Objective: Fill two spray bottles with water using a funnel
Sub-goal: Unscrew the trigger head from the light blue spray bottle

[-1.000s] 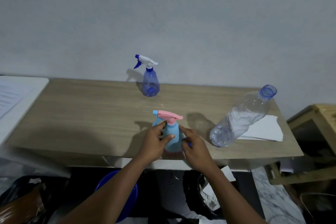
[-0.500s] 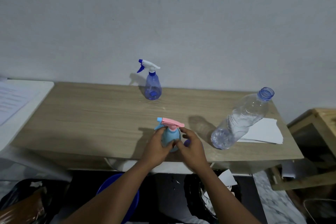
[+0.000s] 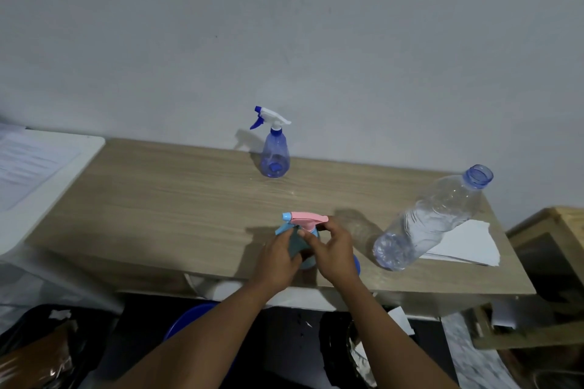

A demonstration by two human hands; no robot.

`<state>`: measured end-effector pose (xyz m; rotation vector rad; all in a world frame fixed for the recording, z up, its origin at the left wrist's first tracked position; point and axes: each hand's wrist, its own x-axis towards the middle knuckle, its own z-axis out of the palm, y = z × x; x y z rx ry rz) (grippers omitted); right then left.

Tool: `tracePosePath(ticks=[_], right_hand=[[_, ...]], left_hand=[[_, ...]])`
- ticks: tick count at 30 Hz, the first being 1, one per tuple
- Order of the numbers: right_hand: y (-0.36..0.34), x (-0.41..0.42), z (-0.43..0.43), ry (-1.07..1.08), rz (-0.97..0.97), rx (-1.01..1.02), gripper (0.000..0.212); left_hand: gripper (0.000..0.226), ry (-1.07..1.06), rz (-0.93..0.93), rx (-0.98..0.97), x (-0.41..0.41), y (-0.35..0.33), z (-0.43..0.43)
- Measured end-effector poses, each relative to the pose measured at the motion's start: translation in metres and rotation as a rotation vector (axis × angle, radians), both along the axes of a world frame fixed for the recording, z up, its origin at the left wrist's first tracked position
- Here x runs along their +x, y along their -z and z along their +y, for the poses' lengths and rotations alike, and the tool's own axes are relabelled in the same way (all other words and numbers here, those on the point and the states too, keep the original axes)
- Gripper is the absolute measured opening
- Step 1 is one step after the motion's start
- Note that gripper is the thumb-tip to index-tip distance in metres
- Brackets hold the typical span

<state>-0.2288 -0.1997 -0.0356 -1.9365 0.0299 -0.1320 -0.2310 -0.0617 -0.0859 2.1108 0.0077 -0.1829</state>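
Fig.: teal spray bottle upright at worktop front edge.
L hand grips body, R hand pinches collar under pink head; light, stiff plastic, prob. empty: steady body, twist collar.

Your table stands against a grey wall. Papers lie at its right end, a white desk stands just beside its left end, and a blue basin sits underneath.

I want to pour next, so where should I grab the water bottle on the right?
Grip the water bottle round its ridged middle, coming from its left with the right hand. Its mouth is uncapped and the thin wall looks soft, so squeeze lightly.
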Motion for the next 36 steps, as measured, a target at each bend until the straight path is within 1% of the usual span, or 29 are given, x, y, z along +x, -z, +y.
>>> tracePosePath(ticks=[3, 7, 8, 10, 13, 15, 18, 20, 23, 25, 27, 28, 30, 32, 34, 36], right_hand=[[0.000, -0.003, -0.003, -0.073, -0.008, -0.007, 0.023], [-0.005, -0.005, 0.004, 0.021, 0.045, 0.085, 0.038], [-0.006, -0.005, 0.006, 0.043, 0.059, 0.103, 0.038], [-0.004, -0.005, 0.005, 0.046, 0.050, 0.083, 0.030], [0.002, -0.007, -0.002, -0.018, 0.040, 0.027, 0.028], [0.001, -0.008, -0.003, -0.046, 0.049, 0.017, 0.032], [-0.005, -0.004, 0.005, 0.012, 0.082, 0.108, 0.043], [-0.006, -0.001, 0.007, 0.035, 0.084, 0.107, 0.036], [0.001, -0.002, 0.000, -0.001, 0.089, 0.041, 0.028], [0.001, -0.004, -0.002, -0.032, 0.101, 0.029, 0.033], [-0.003, -0.004, 0.000, -0.028, 0.113, 0.068, 0.046], [-0.006, -0.003, 0.003, -0.014, 0.120, 0.094, 0.048], [-0.007, -0.002, 0.005, 0.020, 0.124, 0.098, 0.040], [-0.005, -0.002, 0.004, 0.034, 0.107, 0.060, 0.032], [-0.003, -0.004, 0.002, 0.021, 0.083, 0.018, 0.031], [-0.003, -0.006, 0.003, 0.024, 0.071, 0.028, 0.036]], left_hand=[[0.055, 0.007, 0.003, 0.004, 0.001, 0.003, 0.000], [0.053, 0.008, 0.007, 0.032, 0.002, 0.006, 0.001], [0.052, 0.009, 0.010, 0.038, 0.002, 0.006, 0.001], [0.052, 0.011, 0.013, 0.045, 0.003, 0.007, 0.001], [0.052, 0.016, 0.003, 0.031, 0.004, 0.007, 0.001], [0.053, 0.016, 0.005, 0.030, 0.004, 0.007, 0.001], [0.051, 0.021, 0.005, 0.034, 0.004, 0.007, 0.000], [0.053, 0.016, 0.014, 0.040, 0.003, 0.006, 0.000], [0.058, 0.014, 0.014, 0.026, 0.004, 0.005, 0.001], [0.058, 0.018, 0.013, 0.016, 0.004, 0.005, 0.001], [0.056, 0.016, 0.009, 0.009, 0.004, 0.006, 0.001], [0.055, 0.016, 0.008, 0.010, 0.004, 0.007, 0.001], [0.054, 0.018, 0.005, 0.022, 0.005, 0.008, 0.001], [0.059, 0.016, 0.011, 0.017, 0.004, 0.006, 0.001], [0.062, 0.015, 0.020, 0.007, 0.004, 0.006, 0.000], [0.062, 0.018, 0.020, -0.008, 0.004, 0.005, 0.001]])
